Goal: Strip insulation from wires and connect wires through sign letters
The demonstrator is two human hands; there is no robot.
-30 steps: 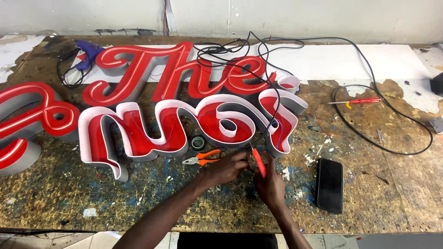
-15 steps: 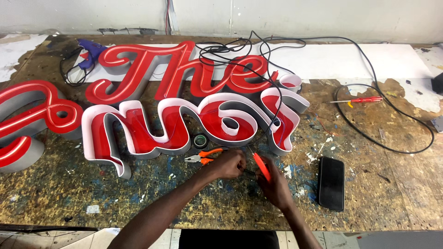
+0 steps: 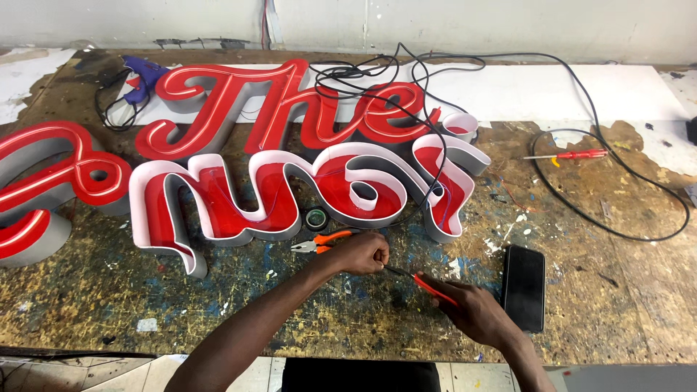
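- Working at the front edge of the workbench [image 3: 87,319], the right hand [image 3: 475,313] is gripping a red-handled tool [image 3: 428,285], fingers wrapped tight round the handle, its dark tip pointing toward the left hand.
- The left hand [image 3: 361,252] is closed into a pinch right at that tip; whatever it is pinching is too small to make out, possibly a thin wire end.
- Orange-handled pliers [image 3: 323,242] are lying just beside the left hand, untouched, with a small roll of dark tape [image 3: 314,218] right behind them.
- An open-backed sign letter piece [image 3: 290,192] is lying face down beyond the tape, with a black cable [image 3: 406,109] trailing into it, so its wiring looks to be unfinished as yet.
- Two other red letter pieces, one behind [image 3: 290,109] and one to the left [image 3: 51,174], are lying face up and looking finished.
- A dark phone [image 3: 524,287] is lying near the right hand; a red screwdriver [image 3: 570,154] and a blue glue gun [image 3: 141,76] are sitting well apart, further back.
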